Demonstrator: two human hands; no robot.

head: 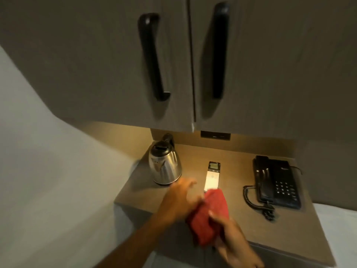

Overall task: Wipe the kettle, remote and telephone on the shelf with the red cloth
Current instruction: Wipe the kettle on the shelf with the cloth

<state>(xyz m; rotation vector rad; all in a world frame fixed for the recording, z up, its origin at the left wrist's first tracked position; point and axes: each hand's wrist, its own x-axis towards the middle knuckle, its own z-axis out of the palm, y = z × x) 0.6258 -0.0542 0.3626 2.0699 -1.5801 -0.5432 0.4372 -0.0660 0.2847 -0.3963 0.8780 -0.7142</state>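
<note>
kettle (165,167): 1 | remote (212,176): 1 | telephone (277,183): 1 | red cloth (208,215): 1 | cabinet handles (152,57): 2 | hands (179,198): 2

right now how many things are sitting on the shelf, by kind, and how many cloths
kettle: 1
remote: 1
telephone: 1
red cloth, held by the right hand, above the shelf: 1
total: 4
</note>
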